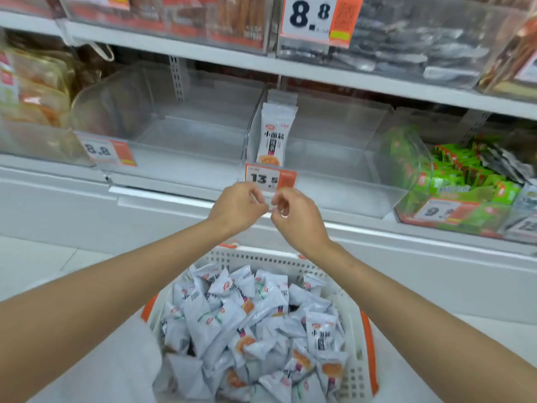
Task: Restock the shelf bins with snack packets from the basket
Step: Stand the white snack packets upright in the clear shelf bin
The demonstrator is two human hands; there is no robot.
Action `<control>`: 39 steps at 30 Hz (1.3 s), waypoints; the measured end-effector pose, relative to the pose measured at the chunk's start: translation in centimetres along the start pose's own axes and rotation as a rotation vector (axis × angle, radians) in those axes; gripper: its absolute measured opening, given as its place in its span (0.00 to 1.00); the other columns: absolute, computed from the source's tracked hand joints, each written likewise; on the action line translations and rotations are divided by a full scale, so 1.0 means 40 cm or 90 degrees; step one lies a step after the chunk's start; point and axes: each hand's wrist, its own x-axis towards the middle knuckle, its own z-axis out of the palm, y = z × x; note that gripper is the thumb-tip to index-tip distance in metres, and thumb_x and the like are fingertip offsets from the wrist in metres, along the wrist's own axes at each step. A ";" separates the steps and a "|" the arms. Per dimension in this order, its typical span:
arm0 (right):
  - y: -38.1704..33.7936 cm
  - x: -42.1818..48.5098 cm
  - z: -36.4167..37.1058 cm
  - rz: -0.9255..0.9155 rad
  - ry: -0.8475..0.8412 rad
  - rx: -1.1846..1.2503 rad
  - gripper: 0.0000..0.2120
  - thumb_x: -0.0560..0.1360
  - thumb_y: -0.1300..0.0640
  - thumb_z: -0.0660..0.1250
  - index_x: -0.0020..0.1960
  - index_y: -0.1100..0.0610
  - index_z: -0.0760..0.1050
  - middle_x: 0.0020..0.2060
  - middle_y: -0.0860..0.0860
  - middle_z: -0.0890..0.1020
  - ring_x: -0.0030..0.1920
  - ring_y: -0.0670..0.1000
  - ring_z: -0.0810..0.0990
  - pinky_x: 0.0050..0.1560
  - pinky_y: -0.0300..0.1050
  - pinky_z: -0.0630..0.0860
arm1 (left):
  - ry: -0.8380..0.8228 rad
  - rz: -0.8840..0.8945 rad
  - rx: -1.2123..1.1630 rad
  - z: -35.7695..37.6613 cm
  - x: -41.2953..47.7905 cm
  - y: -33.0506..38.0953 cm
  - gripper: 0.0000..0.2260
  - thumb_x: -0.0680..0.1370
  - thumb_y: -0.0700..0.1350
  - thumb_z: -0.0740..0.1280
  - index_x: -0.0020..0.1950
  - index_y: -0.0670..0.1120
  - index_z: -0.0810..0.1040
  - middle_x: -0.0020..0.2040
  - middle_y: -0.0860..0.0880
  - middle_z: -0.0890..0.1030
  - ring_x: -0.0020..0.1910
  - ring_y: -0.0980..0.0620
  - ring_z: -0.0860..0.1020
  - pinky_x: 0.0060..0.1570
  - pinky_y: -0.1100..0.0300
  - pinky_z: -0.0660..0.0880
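Observation:
A white basket (pixel 261 258) with orange handles sits low in front of me, heaped with several white snack packets (pixel 255 324). On the shelf above, a few matching white packets (pixel 274 135) stand upright at the left wall of a clear bin (pixel 334 158), behind a 13.5 price tag (pixel 270 178). The clear bin (pixel 189 135) to its left holds nothing. My left hand (pixel 236 207) and my right hand (pixel 299 222) meet just below the tag, above the basket. Both have curled fingers, with fingertips almost touching. Nothing shows between the fingers.
Green packets (pixel 453 181) fill the bin at the right. Orange-brown snack bags (pixel 35 88) fill the bin at the far left. The upper shelf (pixel 203 58) carries more clear bins and an 8.8 tag (pixel 311 16). A white ledge (pixel 162 199) juts out below the bins.

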 end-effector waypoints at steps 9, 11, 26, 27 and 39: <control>0.210 -0.241 0.216 0.252 -0.597 -0.113 0.11 0.73 0.63 0.66 0.55 0.58 0.79 0.58 0.53 0.78 0.55 0.53 0.78 0.54 0.45 0.75 | -0.267 -0.116 0.148 0.069 -0.046 -0.180 0.04 0.75 0.40 0.69 0.43 0.44 0.83 0.53 0.48 0.83 0.46 0.52 0.78 0.46 0.60 0.73; 0.223 -0.276 0.239 0.242 -0.723 -0.138 0.16 0.72 0.61 0.70 0.59 0.57 0.76 0.58 0.53 0.76 0.53 0.52 0.76 0.54 0.48 0.76 | -0.287 -0.103 0.168 0.080 -0.041 -0.166 0.05 0.75 0.39 0.68 0.45 0.43 0.84 0.50 0.49 0.82 0.44 0.52 0.78 0.45 0.60 0.72; 0.169 -0.223 0.127 0.125 -0.620 -0.093 0.13 0.76 0.51 0.70 0.41 0.57 0.71 0.38 0.50 0.73 0.39 0.51 0.71 0.40 0.45 0.66 | -0.428 -0.172 0.125 0.077 -0.072 -0.165 0.14 0.74 0.34 0.67 0.59 0.42 0.78 0.45 0.46 0.80 0.40 0.51 0.77 0.34 0.62 0.74; 0.163 -0.200 0.092 0.170 -0.599 -0.030 0.16 0.75 0.50 0.72 0.36 0.57 0.70 0.32 0.49 0.70 0.34 0.50 0.69 0.38 0.45 0.65 | -0.450 -0.187 0.099 0.076 -0.071 -0.165 0.16 0.74 0.34 0.68 0.62 0.43 0.77 0.50 0.46 0.79 0.44 0.51 0.78 0.38 0.62 0.75; 0.114 -0.090 -0.067 0.338 -0.377 0.379 0.14 0.77 0.46 0.67 0.54 0.55 0.81 0.51 0.50 0.84 0.46 0.48 0.82 0.52 0.44 0.78 | -0.540 -0.171 -0.163 0.082 -0.071 -0.156 0.19 0.72 0.43 0.75 0.61 0.44 0.77 0.54 0.46 0.84 0.53 0.50 0.83 0.53 0.56 0.80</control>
